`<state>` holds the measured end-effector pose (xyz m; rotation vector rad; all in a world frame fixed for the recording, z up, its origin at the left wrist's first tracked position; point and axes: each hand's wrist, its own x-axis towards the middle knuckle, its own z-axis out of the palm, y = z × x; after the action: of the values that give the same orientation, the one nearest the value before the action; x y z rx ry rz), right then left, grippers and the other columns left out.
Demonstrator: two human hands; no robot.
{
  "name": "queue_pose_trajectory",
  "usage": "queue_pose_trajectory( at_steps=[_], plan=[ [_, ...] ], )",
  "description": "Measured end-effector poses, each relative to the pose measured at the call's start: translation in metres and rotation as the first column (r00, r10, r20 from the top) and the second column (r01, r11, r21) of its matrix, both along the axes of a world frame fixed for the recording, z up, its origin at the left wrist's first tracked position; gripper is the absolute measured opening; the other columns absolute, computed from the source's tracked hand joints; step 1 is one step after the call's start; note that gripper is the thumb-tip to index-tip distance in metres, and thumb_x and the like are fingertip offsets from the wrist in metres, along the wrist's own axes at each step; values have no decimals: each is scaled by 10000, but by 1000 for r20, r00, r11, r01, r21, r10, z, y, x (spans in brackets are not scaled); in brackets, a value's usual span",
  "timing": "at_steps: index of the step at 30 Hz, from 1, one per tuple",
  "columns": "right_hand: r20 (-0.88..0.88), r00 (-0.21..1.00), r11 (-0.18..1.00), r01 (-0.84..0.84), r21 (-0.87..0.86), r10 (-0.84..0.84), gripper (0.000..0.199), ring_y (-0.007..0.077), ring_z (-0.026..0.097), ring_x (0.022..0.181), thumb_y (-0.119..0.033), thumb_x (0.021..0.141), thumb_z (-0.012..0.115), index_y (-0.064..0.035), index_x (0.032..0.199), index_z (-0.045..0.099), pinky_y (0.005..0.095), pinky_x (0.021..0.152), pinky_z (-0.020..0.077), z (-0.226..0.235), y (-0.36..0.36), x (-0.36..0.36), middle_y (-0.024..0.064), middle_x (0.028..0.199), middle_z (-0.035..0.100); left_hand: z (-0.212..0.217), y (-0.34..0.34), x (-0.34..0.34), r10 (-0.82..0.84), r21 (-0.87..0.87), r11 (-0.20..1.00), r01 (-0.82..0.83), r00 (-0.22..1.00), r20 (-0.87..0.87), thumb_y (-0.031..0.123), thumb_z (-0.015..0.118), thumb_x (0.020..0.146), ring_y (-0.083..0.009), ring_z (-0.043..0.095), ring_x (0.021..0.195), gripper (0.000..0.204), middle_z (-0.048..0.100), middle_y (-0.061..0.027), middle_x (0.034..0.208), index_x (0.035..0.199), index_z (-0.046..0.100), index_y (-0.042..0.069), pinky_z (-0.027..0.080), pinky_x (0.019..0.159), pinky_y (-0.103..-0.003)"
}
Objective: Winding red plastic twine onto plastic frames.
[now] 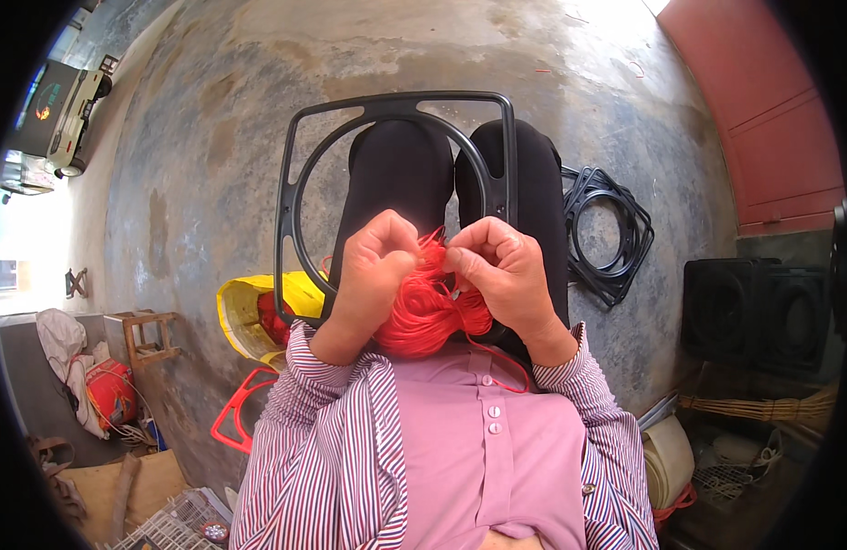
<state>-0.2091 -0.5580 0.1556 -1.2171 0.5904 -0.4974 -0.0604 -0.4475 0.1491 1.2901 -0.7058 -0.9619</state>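
A thick bundle of shiny red cord [419, 316] rests on my lap, with one loose strand trailing to the right over my shirt. Both hands pinch at its upper end: my left hand [376, 266] has thumb and fingertips together on the left, and my right hand [503, 275] pinches the strands from the right. Only a small gap lies between the fingertips. Across my thighs lies a black frame [289, 170], square outside with a round ring inside; the hands and cord cover its near side.
A yellow bag [304, 291] with red material inside stands left of my legs, near a red frame [229, 422]. On the right, several black frames [616, 229] are stacked on the floor. Beyond are a small wooden stool [148, 337], a red door [762, 110] and a parked vehicle [71, 119].
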Motion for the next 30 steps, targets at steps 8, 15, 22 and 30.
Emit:
queue_pose_trajectory(
  at_steps=[8,15,22,30],
  plan=[
    [24,997,994,-76,76,74,96,54,603,709,-44,907,646,15,972,608,201,649,509,2,-9,-6,36,858,666,3,2,1,-2,-129,990,-56,913,-408,46,570,784,-112,508,756,83,498,-47,861,852,526,27,498,770,-260],
    [-35,988,980,-155,-127,151,143,54,617,753,-46,887,680,22,1002,631,204,674,514,1,4,2,25,853,661,2,1,-3,-50,-108,994,22,964,-260,67,617,856,-85,536,830,95,544,-31,932,918,560,23,448,791,-223],
    [51,994,995,-95,18,94,77,33,591,725,-17,874,665,26,919,619,186,636,496,-1,2,-2,8,809,632,3,0,-4,-132,-12,991,133,990,37,15,550,833,-91,507,867,75,527,-24,928,906,554,25,415,825,-234],
    [15,994,992,-111,-54,112,51,20,568,681,14,841,635,22,881,604,181,601,479,0,1,-3,-3,777,617,7,0,-7,-141,-13,990,141,990,-4,27,565,847,-90,510,856,95,531,-24,912,941,553,23,419,821,-226]
  ],
)
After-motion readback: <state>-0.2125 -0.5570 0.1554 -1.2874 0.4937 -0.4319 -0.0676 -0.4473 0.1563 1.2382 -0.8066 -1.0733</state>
